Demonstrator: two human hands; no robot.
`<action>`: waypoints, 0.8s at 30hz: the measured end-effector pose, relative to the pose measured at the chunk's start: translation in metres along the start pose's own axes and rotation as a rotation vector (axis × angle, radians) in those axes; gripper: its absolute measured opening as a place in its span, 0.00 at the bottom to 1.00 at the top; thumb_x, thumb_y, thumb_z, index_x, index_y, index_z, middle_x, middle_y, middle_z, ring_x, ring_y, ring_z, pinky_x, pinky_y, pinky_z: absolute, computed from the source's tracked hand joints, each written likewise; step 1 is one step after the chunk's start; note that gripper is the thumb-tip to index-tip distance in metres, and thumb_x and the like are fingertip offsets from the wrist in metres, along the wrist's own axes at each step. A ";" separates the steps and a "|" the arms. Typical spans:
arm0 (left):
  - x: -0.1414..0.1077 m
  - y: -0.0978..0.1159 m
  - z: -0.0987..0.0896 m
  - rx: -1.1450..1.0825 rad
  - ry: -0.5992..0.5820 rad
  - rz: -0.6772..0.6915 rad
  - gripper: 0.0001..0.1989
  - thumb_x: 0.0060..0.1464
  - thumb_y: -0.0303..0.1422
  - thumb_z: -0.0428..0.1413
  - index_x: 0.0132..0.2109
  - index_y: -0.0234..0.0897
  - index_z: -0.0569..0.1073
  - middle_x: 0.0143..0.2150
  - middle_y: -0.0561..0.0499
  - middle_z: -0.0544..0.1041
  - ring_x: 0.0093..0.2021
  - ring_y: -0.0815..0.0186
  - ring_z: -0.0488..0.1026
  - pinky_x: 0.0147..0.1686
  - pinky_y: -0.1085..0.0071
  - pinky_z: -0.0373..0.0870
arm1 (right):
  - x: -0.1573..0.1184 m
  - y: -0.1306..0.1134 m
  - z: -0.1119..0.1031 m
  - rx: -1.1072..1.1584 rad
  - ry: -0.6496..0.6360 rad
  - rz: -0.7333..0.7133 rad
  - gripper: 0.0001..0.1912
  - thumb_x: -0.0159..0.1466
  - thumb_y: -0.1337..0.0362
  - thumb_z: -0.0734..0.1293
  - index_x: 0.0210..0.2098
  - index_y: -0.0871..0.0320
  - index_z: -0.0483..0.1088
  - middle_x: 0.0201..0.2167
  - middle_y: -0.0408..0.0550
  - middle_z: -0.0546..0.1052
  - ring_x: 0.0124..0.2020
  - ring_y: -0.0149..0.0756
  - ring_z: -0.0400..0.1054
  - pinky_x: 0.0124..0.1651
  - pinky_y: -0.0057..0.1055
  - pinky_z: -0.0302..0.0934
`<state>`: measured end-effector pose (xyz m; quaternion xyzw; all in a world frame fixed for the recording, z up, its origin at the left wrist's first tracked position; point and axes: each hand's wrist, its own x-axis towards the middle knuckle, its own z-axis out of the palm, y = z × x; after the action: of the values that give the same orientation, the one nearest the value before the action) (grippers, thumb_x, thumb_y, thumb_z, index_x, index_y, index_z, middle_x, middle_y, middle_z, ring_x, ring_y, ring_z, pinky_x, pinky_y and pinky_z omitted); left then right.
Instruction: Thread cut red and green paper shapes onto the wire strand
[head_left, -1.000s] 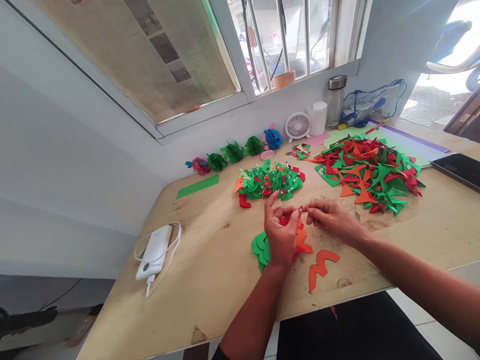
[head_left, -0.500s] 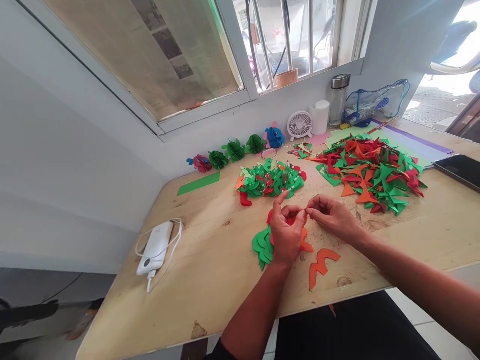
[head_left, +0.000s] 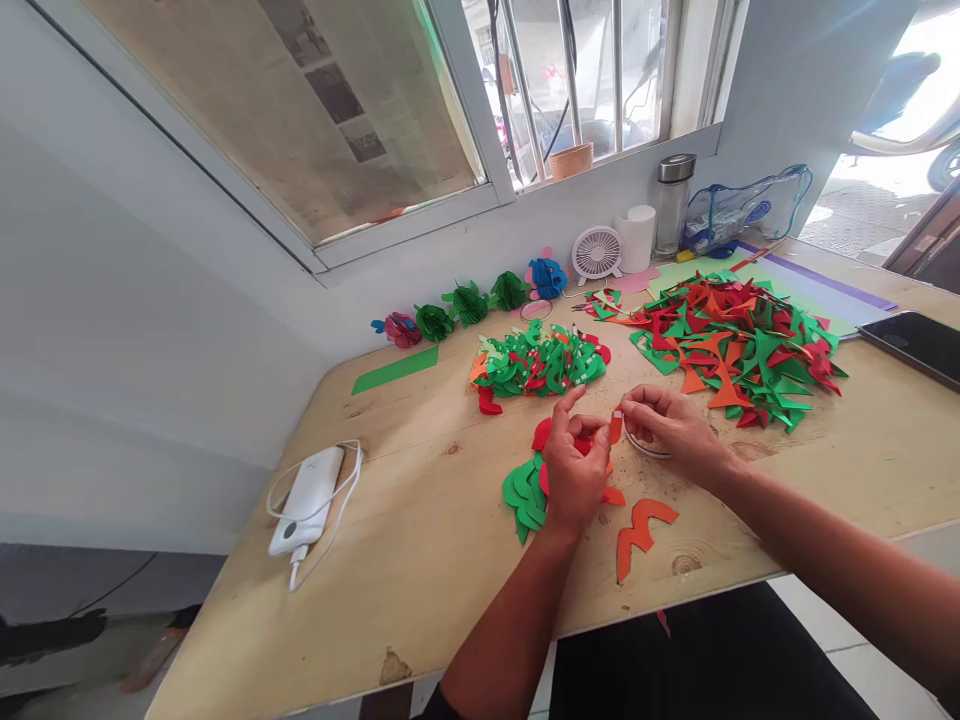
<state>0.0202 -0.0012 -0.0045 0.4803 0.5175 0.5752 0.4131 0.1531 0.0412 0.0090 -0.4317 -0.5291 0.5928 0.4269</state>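
Between thumb and finger, my left hand (head_left: 576, 460) pinches a small orange paper piece (head_left: 616, 427) with a white patch at its top. My right hand (head_left: 671, 425) is closed just to the right of it, with a thin white ring (head_left: 646, 451), perhaps a tape roll, hanging under its fingers. Green cut shapes (head_left: 523, 495) and some red ones lie beside and partly under my left hand. One orange curved cutout (head_left: 643, 532) rests near the table's front edge. Behind my hands is a pile of green and red cutouts (head_left: 544, 358) with small white patches.
A large heap of paper scraps (head_left: 742, 345) covers the right side, with a phone (head_left: 915, 340) beyond it. Paper turtles (head_left: 469, 302), a small fan (head_left: 597, 253) and a glass bottle (head_left: 673, 205) line the wall. A power bank (head_left: 307, 500) with cable lies left.
My right hand has drawn slightly away from my left fingertips. The orange piece with its white patch and the thin white ring now show.
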 end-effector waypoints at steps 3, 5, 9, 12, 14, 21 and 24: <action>0.000 0.002 0.001 -0.033 0.019 -0.002 0.27 0.53 0.32 0.57 0.59 0.38 0.61 0.31 0.51 0.75 0.31 0.70 0.73 0.34 0.74 0.70 | -0.001 0.001 0.001 -0.009 -0.045 0.001 0.15 0.55 0.52 0.68 0.25 0.58 0.67 0.18 0.39 0.65 0.19 0.24 0.53 0.21 0.25 0.46; -0.001 0.002 0.001 -0.040 0.015 0.007 0.27 0.53 0.31 0.57 0.59 0.39 0.61 0.32 0.51 0.76 0.34 0.68 0.74 0.40 0.71 0.70 | -0.001 0.003 0.001 -0.023 -0.066 0.001 0.15 0.55 0.53 0.68 0.26 0.59 0.68 0.19 0.39 0.65 0.19 0.24 0.53 0.21 0.25 0.45; 0.000 0.000 0.001 -0.057 -0.003 0.009 0.27 0.54 0.30 0.56 0.60 0.39 0.59 0.32 0.51 0.76 0.35 0.68 0.74 0.40 0.71 0.69 | -0.001 0.002 0.001 -0.040 -0.063 -0.012 0.15 0.55 0.52 0.67 0.24 0.59 0.67 0.19 0.39 0.65 0.20 0.25 0.52 0.22 0.26 0.46; 0.000 0.001 0.001 -0.088 0.007 -0.003 0.28 0.53 0.30 0.56 0.60 0.38 0.59 0.31 0.52 0.75 0.34 0.69 0.74 0.38 0.73 0.68 | -0.002 0.000 0.001 -0.052 -0.061 -0.032 0.18 0.58 0.51 0.65 0.21 0.58 0.65 0.18 0.39 0.64 0.20 0.25 0.52 0.22 0.26 0.47; 0.000 0.001 0.001 -0.098 0.019 -0.009 0.28 0.53 0.30 0.57 0.60 0.38 0.59 0.31 0.52 0.75 0.33 0.69 0.74 0.37 0.74 0.68 | -0.002 -0.001 0.001 -0.094 -0.061 -0.049 0.18 0.58 0.50 0.64 0.21 0.58 0.65 0.18 0.40 0.63 0.20 0.25 0.53 0.23 0.26 0.48; -0.001 -0.001 0.002 -0.115 -0.030 -0.004 0.29 0.52 0.30 0.57 0.61 0.39 0.58 0.31 0.52 0.75 0.31 0.70 0.72 0.34 0.75 0.67 | -0.002 0.002 0.002 -0.218 -0.039 -0.096 0.17 0.56 0.51 0.66 0.24 0.59 0.66 0.18 0.38 0.60 0.20 0.26 0.49 0.22 0.27 0.43; -0.002 0.000 0.002 -0.125 -0.043 -0.035 0.30 0.51 0.30 0.57 0.61 0.39 0.59 0.29 0.53 0.74 0.28 0.72 0.69 0.31 0.76 0.66 | -0.002 0.001 0.001 -0.152 -0.025 -0.054 0.17 0.55 0.50 0.66 0.24 0.59 0.66 0.18 0.38 0.62 0.20 0.25 0.50 0.22 0.27 0.44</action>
<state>0.0229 -0.0024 -0.0048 0.4564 0.4799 0.5889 0.4633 0.1524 0.0390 0.0080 -0.4410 -0.5893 0.5447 0.4020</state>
